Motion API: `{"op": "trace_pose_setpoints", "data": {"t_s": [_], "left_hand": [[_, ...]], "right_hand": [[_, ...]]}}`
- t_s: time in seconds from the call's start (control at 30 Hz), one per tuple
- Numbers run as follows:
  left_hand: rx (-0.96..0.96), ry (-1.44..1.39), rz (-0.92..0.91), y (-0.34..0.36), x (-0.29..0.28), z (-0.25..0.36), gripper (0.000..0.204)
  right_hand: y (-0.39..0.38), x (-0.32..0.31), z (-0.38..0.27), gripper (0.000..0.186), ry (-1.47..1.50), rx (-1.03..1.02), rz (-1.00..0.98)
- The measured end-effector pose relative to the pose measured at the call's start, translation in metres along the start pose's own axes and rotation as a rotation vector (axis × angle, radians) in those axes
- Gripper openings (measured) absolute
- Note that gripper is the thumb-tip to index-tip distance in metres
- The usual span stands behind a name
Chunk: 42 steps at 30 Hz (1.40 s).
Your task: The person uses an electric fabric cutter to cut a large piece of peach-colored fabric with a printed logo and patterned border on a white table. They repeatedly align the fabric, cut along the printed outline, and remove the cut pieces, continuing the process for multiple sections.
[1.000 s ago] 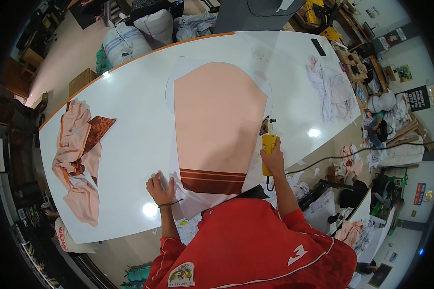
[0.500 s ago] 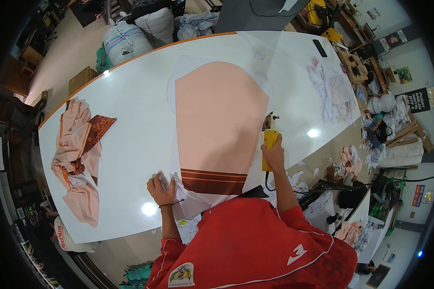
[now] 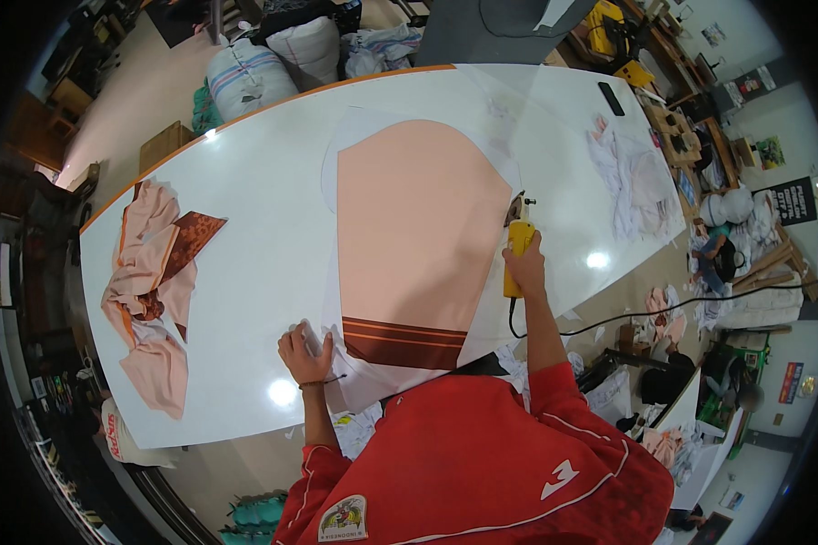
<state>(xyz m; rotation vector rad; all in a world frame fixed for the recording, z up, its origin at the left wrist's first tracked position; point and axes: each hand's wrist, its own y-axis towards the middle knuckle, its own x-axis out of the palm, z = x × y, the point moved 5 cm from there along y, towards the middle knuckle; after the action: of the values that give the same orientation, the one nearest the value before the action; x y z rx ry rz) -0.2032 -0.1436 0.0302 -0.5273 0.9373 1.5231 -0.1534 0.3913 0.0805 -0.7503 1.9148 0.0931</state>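
A peach fabric panel point(image 3: 418, 218) with a rounded top and dark brown stripes at its near end lies flat on a larger white sheet point(image 3: 330, 195). My right hand point(image 3: 525, 263) is wrapped round the yellow body of an electric fabric cutter point(image 3: 519, 238). The cutter's metal head is at the panel's right edge, near the upper right corner. My left hand point(image 3: 305, 356) rests on the table's near side with its fingers apart, beside the puckered lower left corner of the white sheet.
The white table point(image 3: 254, 218) carries a heap of peach and brown fabric point(image 3: 159, 291) at left, crumpled white fabric point(image 3: 641, 186) at right and a black phone point(image 3: 611, 99). A black cord point(image 3: 663, 304) trails right from the cutter. Stuffed sacks point(image 3: 250, 77) stand beyond the far edge.
My right hand and the cutter have moved farther away along the panel's right edge, and the cord has lifted and stretched out. My left hand stays in place.
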Motion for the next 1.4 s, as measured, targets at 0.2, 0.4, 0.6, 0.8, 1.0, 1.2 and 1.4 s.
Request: {"op": "trace_pose_setpoints", "data": {"t_s": [0.2,0.4,0.6,0.8,1.0,1.2,1.4], "left_hand": [[0.016,0.009,0.027,-0.001,0.000,0.000,0.062],[0.060,0.014,-0.029,0.002,-0.005,0.007,0.075],[0.121,0.089,-0.072,0.001,-0.008,0.017,0.083],[-0.031,0.106,-0.159,-0.013,-0.011,0.005,0.076],[-0.284,0.125,0.067,-0.086,-0.016,0.026,0.058],[-0.502,0.139,0.234,-0.145,-0.005,0.074,0.045],[-0.585,0.145,0.212,-0.165,-0.003,0.085,0.042]], "right_hand": [[0.033,-0.005,-0.011,0.090,0.002,0.012,-0.008],[0.068,-0.012,-0.017,0.091,-0.023,0.015,-0.017],[0.097,-0.023,-0.010,0.092,-0.019,-0.091,-0.081],[0.111,-0.066,0.025,0.095,-0.128,-0.329,-0.227],[0.130,-0.097,0.025,0.101,-0.305,-0.379,-0.338],[0.152,-0.098,0.023,0.098,-0.346,-0.472,-0.395],[0.162,-0.093,0.014,0.095,-0.372,-0.524,-0.418]]}}
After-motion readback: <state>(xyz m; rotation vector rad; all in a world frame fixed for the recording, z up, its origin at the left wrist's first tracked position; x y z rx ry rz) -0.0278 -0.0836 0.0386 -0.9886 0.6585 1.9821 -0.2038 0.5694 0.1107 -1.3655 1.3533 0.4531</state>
